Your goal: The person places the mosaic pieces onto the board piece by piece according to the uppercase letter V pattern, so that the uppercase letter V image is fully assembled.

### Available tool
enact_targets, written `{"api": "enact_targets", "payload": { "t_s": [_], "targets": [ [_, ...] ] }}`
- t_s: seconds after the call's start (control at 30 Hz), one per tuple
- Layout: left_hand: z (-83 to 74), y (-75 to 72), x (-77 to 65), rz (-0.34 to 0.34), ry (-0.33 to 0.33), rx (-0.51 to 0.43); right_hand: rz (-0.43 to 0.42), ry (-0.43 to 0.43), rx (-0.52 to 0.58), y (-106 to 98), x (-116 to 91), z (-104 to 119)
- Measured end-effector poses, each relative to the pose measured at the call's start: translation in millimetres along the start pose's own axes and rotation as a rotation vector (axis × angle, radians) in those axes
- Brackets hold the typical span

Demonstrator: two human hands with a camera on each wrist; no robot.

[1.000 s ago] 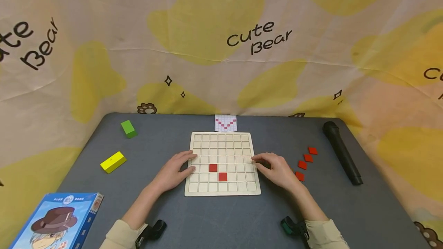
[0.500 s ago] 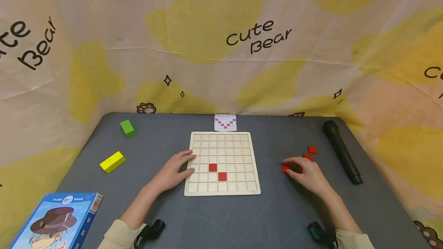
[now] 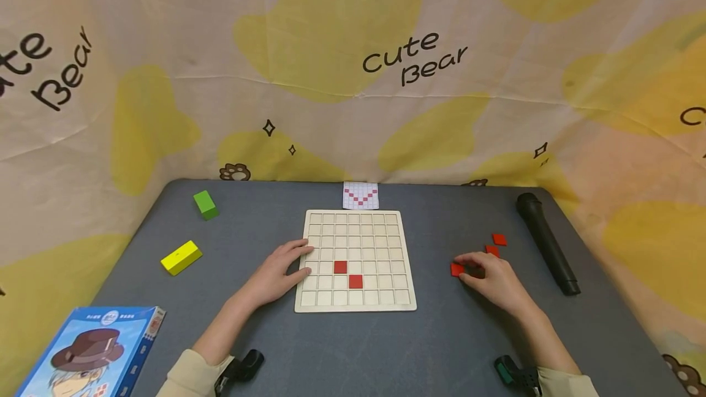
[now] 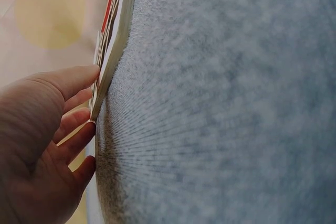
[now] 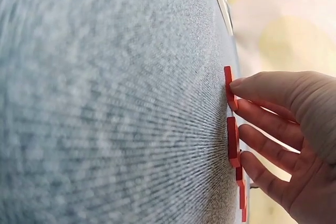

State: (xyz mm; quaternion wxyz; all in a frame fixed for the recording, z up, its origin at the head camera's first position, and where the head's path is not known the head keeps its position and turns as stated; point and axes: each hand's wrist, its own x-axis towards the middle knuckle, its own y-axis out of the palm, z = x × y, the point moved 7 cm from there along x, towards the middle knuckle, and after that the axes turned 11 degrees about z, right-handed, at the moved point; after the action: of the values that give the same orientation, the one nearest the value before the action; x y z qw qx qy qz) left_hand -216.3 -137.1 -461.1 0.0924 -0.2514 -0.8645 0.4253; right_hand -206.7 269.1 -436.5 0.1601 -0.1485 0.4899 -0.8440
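A pale gridded board (image 3: 325,301) lies mid-table, two red square tiles on it, one of them a lower tile (image 3: 355,282). At its left edge rests my left hand (image 3: 278,271), thumb and fingers extended along the rim; the left wrist view shows the thumb on the board's edge (image 4: 116,51). To the right of the board, my right hand (image 3: 493,277) pinches a red tile (image 3: 456,269) between thumb and forefinger, close over the table. In the right wrist view the held tile (image 5: 229,85) stands tilted beside other red tiles (image 5: 233,142), partly hidden by the hand from above.
A small card with a pink pattern (image 3: 361,195) lies behind the board. A black microphone (image 3: 546,244) is at the far right, near a loose red tile (image 3: 499,239). At left are a green block (image 3: 206,205), a yellow block (image 3: 181,258) and a blue illustrated box (image 3: 88,354).
My right hand has left the board's right edge, moved right to the loose tiles and taken hold of one, staying there over the last half second. The left hand has kept still.
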Motion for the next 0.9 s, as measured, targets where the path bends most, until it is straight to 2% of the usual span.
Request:
{"api": "enact_targets", "payload": {
  "t_s": [0.33,0.5,0.9],
  "targets": [
    [0.8,0.7,0.0,0.004,0.005,-0.013,-0.003,-0.008,-0.009,5.2,4.5,1.3],
    [0.9,0.0,0.0,-0.002,0.005,-0.015,0.009,-0.021,0.014,12.0,17.1,6.5],
    [1.7,0.5,-0.9,0.003,0.002,-0.012,0.031,-0.04,0.081,30.6,50.2,36.7]
  ]
}}
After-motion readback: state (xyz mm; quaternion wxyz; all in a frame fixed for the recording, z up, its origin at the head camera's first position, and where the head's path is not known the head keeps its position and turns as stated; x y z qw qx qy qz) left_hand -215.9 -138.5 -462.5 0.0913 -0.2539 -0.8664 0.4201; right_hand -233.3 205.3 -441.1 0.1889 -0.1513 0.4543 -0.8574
